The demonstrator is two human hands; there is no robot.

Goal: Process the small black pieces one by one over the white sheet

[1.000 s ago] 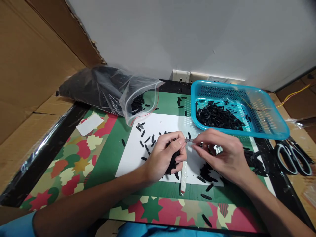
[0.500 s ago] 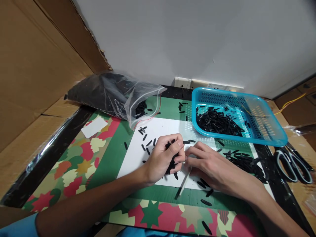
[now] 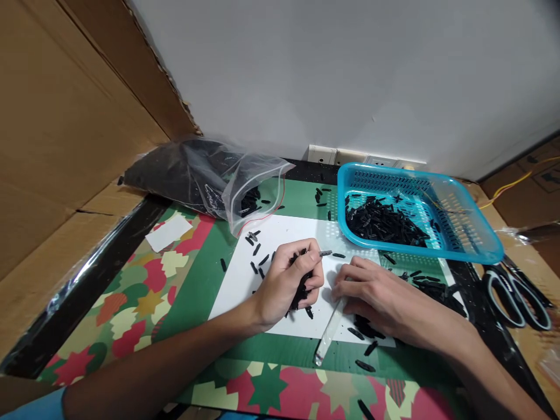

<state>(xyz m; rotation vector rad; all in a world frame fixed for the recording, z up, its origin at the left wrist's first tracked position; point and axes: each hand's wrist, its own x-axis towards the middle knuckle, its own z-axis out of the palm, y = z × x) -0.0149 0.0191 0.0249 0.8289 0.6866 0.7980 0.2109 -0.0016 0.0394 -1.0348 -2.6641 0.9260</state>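
Note:
My left hand (image 3: 292,280) is curled around a bunch of small black plastic pieces (image 3: 301,284), with one piece (image 3: 326,253) pinched out between thumb and forefinger. It rests on a white paper sheet (image 3: 245,286). My right hand (image 3: 371,294) lies just to its right on the sheet, fingers closed on a thin clear strip (image 3: 329,332) that points down toward me. Loose black pieces (image 3: 260,256) lie scattered on the sheet around both hands.
A blue plastic basket (image 3: 464,233) holding many black pieces stands at the back right. An open clear zip bag (image 3: 205,175) of black pieces lies at the back left. Scissors (image 3: 516,291) lie at the right edge. Cardboard walls rise on the left. A patterned mat (image 3: 144,291) covers the table.
My right hand has dropped from in front of the left hand's fingertips down onto the sheet and taken hold of the clear strip, which has tilted. The left hand barely moved.

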